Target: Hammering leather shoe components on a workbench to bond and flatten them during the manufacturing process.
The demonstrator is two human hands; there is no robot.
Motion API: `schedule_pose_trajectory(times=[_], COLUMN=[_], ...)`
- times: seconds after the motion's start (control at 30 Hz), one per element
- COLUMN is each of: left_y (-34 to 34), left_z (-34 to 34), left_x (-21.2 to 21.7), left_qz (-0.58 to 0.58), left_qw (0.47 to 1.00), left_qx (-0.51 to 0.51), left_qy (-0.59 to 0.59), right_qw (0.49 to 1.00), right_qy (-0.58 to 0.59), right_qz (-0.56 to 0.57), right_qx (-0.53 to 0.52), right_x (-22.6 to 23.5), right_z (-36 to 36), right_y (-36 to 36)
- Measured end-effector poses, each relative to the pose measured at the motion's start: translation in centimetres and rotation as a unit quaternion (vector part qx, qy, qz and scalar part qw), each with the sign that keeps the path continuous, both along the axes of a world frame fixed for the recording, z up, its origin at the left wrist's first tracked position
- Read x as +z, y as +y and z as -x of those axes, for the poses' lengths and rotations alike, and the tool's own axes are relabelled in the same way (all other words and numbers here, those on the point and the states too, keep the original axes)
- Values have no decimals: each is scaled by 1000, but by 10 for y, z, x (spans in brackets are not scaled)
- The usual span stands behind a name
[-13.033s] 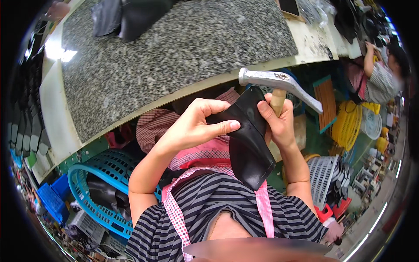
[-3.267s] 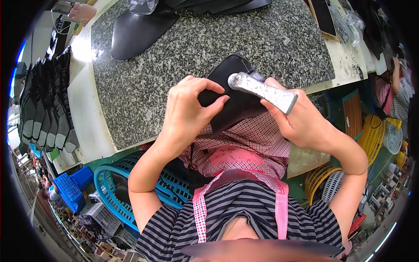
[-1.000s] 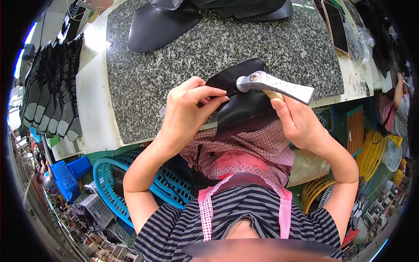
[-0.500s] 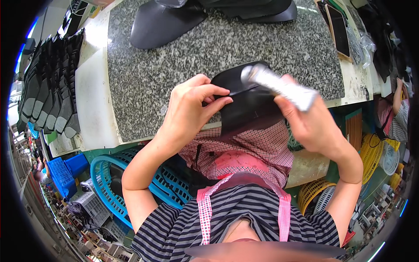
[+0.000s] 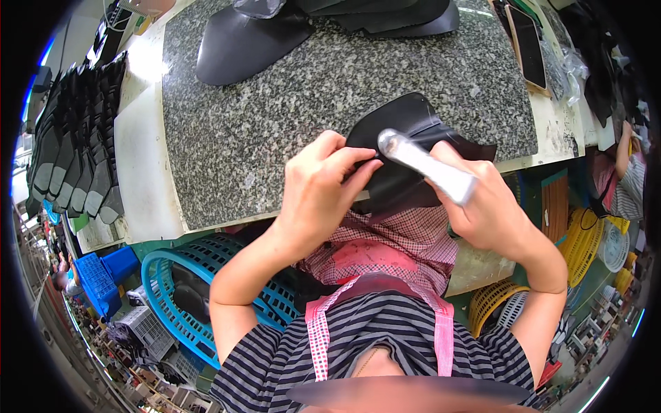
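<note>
One black piece (image 5: 401, 118) of smooth, leather-like sheet lies across the near edge of the desk (image 5: 241, 151), right of the middle; its lower part reaches past that edge above the checked apron (image 5: 379, 258). The left hand (image 5: 317, 182) is narrow, thumb and fingertips pinching the black piece at its left edge. The right hand (image 5: 485, 199) is closed around one hammer (image 5: 430, 165), whose blurred metal head is above the black piece; whether they touch, I cannot tell.

Below the near edge, toward its left corner, one turquoise basket (image 5: 153, 292) holds dark material (image 5: 191, 292), too shaded to count. Farther left are one blue crate (image 5: 96, 283) and one grey crate (image 5: 146, 327). Below the right corner, one orange-yellow basket (image 5: 485, 303) stands beside one white basket (image 5: 513, 311), with one bright yellow basket (image 5: 575, 237) farther right.

At the far edge, one broad black sheet (image 5: 251, 45) lies left of several stacked black sheets (image 5: 392, 17). One dark, phone-like slab (image 5: 529, 51) lies near the far right corner. Overlapping grey-tipped pieces (image 5: 76, 158) crowd the left edge, too many to count.
</note>
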State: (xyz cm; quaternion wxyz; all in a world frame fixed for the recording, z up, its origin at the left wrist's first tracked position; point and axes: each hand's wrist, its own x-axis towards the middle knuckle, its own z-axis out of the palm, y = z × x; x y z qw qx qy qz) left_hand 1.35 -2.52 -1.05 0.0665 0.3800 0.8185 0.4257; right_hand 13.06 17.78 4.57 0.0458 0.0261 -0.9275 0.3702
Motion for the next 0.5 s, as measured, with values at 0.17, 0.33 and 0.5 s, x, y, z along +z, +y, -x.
schedule_pose_trajectory(times=[0.17, 0.33, 0.5], left_y=[31, 54, 49], left_z=[-23, -27, -12], left_x=[-5, -5, -3], left_qz=[-3, -4, -26], left_qw=[998, 997, 999], left_qx=[45, 48, -36], left_qy=[43, 59, 31], right_qw=[989, 991, 967], right_qy=[58, -19, -54], right_qz=[-11, 50, 184], right_qx=[-135, -127, -167], right_x=[0, -32, -33], right_z=[-2, -7, -3], right_y=[23, 27, 36])
